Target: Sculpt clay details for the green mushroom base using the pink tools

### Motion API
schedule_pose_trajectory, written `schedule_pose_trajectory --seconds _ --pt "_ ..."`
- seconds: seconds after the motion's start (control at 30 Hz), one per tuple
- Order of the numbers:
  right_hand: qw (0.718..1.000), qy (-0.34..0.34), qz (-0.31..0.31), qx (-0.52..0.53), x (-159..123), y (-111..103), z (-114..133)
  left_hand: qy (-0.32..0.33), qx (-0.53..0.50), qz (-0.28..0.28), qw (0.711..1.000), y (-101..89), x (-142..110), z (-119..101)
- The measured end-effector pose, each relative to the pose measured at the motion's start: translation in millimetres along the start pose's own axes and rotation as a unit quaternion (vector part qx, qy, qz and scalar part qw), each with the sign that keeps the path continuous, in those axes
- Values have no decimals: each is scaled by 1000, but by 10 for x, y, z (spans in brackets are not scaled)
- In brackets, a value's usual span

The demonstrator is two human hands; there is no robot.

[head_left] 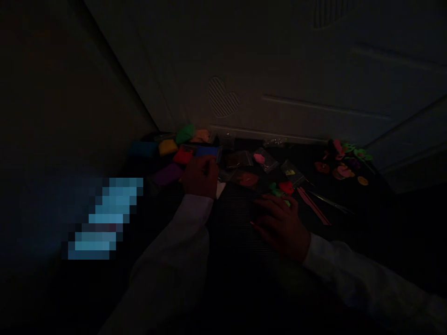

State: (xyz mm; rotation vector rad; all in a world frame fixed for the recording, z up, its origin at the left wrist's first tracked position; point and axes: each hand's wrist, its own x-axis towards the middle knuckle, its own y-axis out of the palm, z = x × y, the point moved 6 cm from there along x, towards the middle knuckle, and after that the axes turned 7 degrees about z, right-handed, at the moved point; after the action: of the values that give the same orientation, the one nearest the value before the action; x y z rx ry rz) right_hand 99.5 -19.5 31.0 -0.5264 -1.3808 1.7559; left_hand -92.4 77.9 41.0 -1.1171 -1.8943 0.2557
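Observation:
The scene is very dark. My left hand (200, 177) is among soft coloured packets, its fingers curled, and whatever they hold is hidden. Just beyond it are a red packet (183, 155) and a blue packet (207, 152), with a purple packet (168, 174) to its left. A small white piece (220, 190) shows beside its wrist. My right hand (282, 225) rests low over the black ridged surface (237, 209), fingers bent but apart. A tiny pink spot shows at one fingertip; I cannot tell what it is. Green pieces (275, 189) and a red piece (287, 187) lie beyond its knuckles.
Pink sticks (314, 206) and a thin metallic tool (330, 202) lie right of my right hand. Colourful flower-like shapes (344, 170) sit at the far right. Small clear bags (265, 159) lie mid-table before a pale panel (223, 100). A pixelated bright screen (104, 218) is at left.

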Motion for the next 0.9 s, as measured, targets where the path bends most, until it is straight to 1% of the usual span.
schedule_pose_trajectory --seconds 0.27,0.37,0.5,0.67,0.73,0.8,0.9 --pt "1000 9 10 -20 -113 -33 -49 -9 2 5 1000 25 -3 37" --pt "997 6 42 -62 -154 -7 -28 -10 0 6 1000 24 -2 39" --pt "988 -23 96 -119 -214 64 50 -11 -1 7 1000 31 -8 48" --pt "977 -69 150 -132 -232 120 116 -10 -6 -1 1000 30 -15 46" --pt "977 -57 157 -133 -224 115 93 -12 -4 -3 1000 28 -15 42" --pt "978 -40 151 -135 -218 99 69 -10 -2 -2 1000 29 -14 38" --pt "977 -58 157 -132 -224 102 90 -14 -2 -1 1000 25 -12 38"
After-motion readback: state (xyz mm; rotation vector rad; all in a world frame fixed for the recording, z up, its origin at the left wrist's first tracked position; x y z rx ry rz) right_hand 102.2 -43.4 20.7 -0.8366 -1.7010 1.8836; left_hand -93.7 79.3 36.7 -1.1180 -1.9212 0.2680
